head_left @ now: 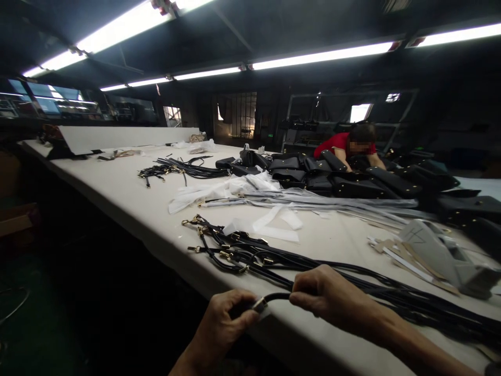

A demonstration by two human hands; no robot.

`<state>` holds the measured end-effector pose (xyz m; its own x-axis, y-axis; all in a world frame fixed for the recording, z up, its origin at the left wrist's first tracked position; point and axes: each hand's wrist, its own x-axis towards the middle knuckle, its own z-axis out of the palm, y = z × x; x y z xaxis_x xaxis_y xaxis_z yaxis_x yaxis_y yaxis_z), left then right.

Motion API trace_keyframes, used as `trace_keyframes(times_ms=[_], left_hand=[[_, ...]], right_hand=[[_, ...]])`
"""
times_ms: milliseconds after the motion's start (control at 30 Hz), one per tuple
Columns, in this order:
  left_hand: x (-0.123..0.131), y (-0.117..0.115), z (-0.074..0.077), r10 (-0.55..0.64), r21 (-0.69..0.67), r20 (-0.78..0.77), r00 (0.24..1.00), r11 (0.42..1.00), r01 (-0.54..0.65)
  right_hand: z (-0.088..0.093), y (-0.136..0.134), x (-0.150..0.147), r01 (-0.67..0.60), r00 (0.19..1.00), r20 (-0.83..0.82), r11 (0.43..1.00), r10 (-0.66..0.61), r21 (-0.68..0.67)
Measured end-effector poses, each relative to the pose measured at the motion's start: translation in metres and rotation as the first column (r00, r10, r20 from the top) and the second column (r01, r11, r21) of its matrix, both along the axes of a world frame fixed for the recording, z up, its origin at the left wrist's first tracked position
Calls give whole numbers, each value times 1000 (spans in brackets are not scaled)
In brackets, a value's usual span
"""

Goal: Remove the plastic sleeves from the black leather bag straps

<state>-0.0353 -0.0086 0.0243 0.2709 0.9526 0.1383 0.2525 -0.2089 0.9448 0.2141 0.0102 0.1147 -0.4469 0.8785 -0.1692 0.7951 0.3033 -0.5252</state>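
Bare table (pixel 117 190) is lying open to the left; black straps (pixel 242 256) are crowding the near edge, and bags (pixel 336 180) blocking the far side.

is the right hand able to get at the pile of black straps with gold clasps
Probably yes: the right hand lies just short of the strap pile with nothing in between, though it now pinches a black strap.

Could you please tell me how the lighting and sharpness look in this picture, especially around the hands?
Head view: the ceiling tubes blow out to white glare; the table is evenly lit while the floor at left is nearly black; the left hand and right hand, gripping the strap, look dim and slightly soft.
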Motion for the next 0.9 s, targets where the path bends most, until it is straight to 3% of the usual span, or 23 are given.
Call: trace_keyframes(times_ms=[100,233,300,400,467,533,667,767,833,900], left_hand=[[10,-2,0,-50,-163,136,989,984,72],[20,-3,-3,-79,-288,291,953,943,166],[12,-2,-7,-58,-279,264,963,951,134],[-15,2,-15,67,-249,184,981,968,-19],[-29,5,-17,111,-232,175,978,970,-68],[-31,7,-13,66,-188,178,982,982,-32],[0,7,9,-81,-79,131,988,993,91],[29,2,26,-141,-72,189,972,985,157],[36,-1,32,-118,-54,224,967,990,133],[25,-3,32,-24,-14,214,977,1000,28]], right_hand=[[-8,-10,-13,-110,993,60,986,104,121],[-14,-18,-21,-150,989,20,989,149,13],[-11,-11,-5,-105,994,-38,989,102,-105],[-4,9,37,13,989,-141,966,-52,-259],[3,20,61,85,974,-180,958,-138,-276],[9,24,67,113,972,-175,961,-160,-251],[19,10,25,38,989,-131,974,-69,-223],[21,-2,-16,-54,993,-113,989,38,-139],[20,-2,-26,-92,990,-121,987,76,-133],[22,6,-14,-78,987,-157,972,43,-223]])
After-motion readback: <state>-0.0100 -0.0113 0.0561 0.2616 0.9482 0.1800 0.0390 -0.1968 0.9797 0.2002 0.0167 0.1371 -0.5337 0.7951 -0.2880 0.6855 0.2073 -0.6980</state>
